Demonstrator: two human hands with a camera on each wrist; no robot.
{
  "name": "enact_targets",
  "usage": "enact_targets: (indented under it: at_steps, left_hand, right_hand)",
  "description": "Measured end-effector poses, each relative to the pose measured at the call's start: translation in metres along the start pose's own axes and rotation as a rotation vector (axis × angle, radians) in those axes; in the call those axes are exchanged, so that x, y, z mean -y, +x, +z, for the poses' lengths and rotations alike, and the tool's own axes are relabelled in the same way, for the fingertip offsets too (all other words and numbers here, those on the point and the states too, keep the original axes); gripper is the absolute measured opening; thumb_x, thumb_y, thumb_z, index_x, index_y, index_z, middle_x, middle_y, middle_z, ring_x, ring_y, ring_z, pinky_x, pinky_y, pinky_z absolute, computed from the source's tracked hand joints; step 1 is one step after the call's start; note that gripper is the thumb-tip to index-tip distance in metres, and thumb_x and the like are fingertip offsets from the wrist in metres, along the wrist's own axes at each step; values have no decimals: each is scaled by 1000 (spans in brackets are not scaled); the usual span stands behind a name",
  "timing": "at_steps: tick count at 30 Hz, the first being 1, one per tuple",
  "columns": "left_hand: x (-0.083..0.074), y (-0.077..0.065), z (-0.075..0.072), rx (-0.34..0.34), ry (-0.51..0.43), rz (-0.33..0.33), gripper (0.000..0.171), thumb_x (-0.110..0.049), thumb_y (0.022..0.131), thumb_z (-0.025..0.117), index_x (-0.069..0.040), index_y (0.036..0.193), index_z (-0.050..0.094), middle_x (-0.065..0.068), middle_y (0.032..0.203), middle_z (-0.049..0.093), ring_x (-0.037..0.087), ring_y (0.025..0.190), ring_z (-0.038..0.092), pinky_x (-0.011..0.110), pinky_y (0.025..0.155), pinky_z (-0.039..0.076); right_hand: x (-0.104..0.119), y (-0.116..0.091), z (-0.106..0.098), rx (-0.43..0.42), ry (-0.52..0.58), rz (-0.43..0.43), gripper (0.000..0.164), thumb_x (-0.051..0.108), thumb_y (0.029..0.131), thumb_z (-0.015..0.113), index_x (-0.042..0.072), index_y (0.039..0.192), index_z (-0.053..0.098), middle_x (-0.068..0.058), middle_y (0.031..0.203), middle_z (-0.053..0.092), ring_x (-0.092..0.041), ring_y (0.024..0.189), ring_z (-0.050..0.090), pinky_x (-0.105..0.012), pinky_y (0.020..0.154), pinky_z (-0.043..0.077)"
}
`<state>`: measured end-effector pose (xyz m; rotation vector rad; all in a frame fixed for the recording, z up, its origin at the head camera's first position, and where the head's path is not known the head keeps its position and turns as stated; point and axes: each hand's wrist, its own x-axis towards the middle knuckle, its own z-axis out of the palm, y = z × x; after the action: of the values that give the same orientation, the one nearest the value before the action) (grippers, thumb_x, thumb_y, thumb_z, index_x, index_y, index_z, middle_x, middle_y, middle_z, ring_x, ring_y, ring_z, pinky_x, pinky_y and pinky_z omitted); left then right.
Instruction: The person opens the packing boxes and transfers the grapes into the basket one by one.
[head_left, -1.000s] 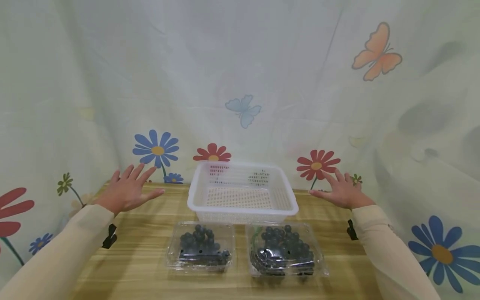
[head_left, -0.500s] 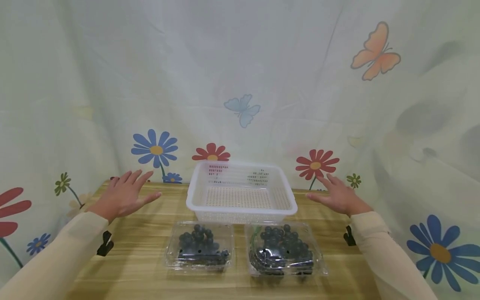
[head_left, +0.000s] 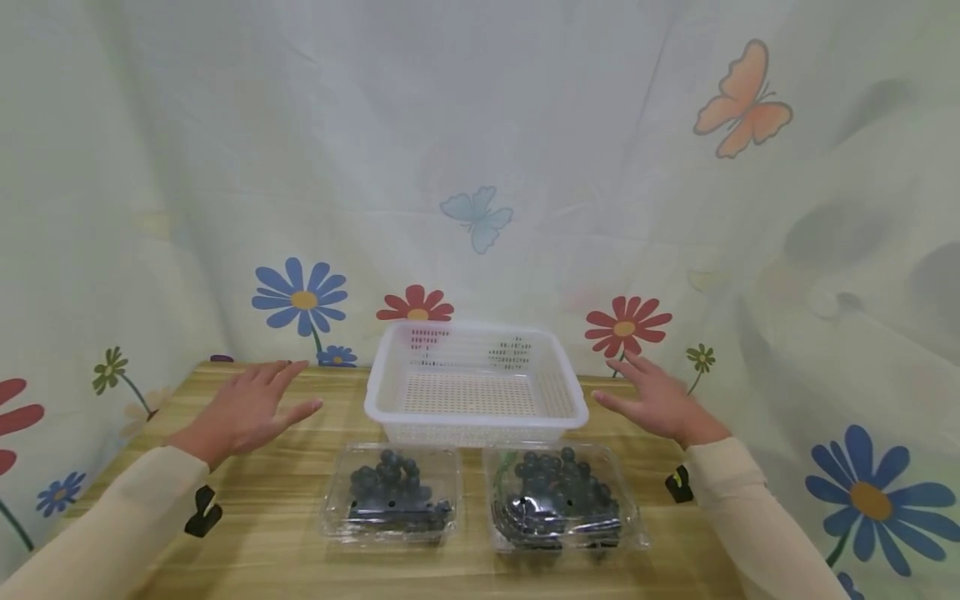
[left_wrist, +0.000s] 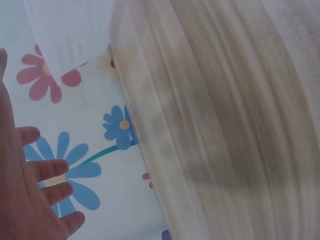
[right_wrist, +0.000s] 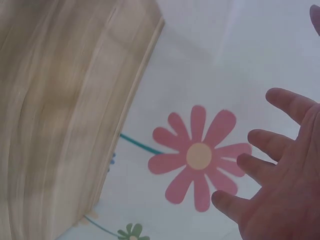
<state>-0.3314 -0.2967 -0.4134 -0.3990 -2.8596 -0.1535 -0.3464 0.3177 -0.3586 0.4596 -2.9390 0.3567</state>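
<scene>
My left hand (head_left: 243,408) hovers above the table left of the white plastic basket (head_left: 476,419), fingers extended and thumb pointing toward it. On the basket's other side, my right hand (head_left: 660,398) is held the same way, its thumb close to the rim. Neither hand touches anything. In front of the basket lie two clear plastic clamshell boxes of dark grapes, the left box (head_left: 442,462) and the right box (head_left: 626,517). Both look closed. The left wrist view shows the left hand (left_wrist: 25,190) with spread fingers; the right wrist view shows the right hand (right_wrist: 285,175) likewise.
A wood-grain table (head_left: 480,575) carries everything. Behind it and at the sides hangs a pale curtain (head_left: 375,125) printed with flowers and butterflies. One black clip (head_left: 203,512) sits by the left sleeve, another black clip (head_left: 679,485) by the right sleeve.
Both hands have lowered a little, and the right hand has come nearer the basket. The whole view has shifted slightly. The basket and grape boxes stay in place on the table.
</scene>
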Motion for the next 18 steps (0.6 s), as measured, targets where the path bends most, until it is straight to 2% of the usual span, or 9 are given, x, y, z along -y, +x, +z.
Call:
enact_targets:
  at_steps: [4, 7, 12, 18]
  left_hand:
    - [-1, -3, 6, 3, -48, 12, 85, -69, 99, 42, -6, 157, 36, 31, 156, 41, 55, 140, 39, 77, 110, 32]
    - [-3, -6, 8, 20, -99, -4, 86, -69, 100, 40, -7, 158, 33, 31, 157, 38, 56, 141, 38, 75, 112, 32]
    - [-9, -11, 7, 50, -185, -35, 87, -68, 102, 37, -3, 158, 31, 32, 158, 36, 57, 142, 36, 74, 113, 32]
    - [-17, -15, 4, 57, -217, -42, 82, -62, 104, 36, 3, 154, 36, 34, 156, 38, 57, 141, 37, 73, 112, 33]
  right_hand:
    - [6, -4, -2, -3, 19, -6, 86, 68, 93, 57, 14, 157, 40, -23, 168, 22, -51, 152, 24, -79, 109, 32]
    - [10, -6, -4, -9, 20, -6, 86, 69, 93, 57, 14, 157, 41, -23, 168, 23, -51, 151, 25, -79, 108, 34]
    - [15, -10, -6, -9, 20, -16, 85, 70, 92, 57, 14, 156, 43, -23, 167, 26, -51, 150, 28, -78, 107, 36]
    - [23, -15, -7, -23, -5, -38, 82, 67, 92, 58, 14, 154, 46, -23, 165, 31, -50, 149, 30, -78, 106, 38]
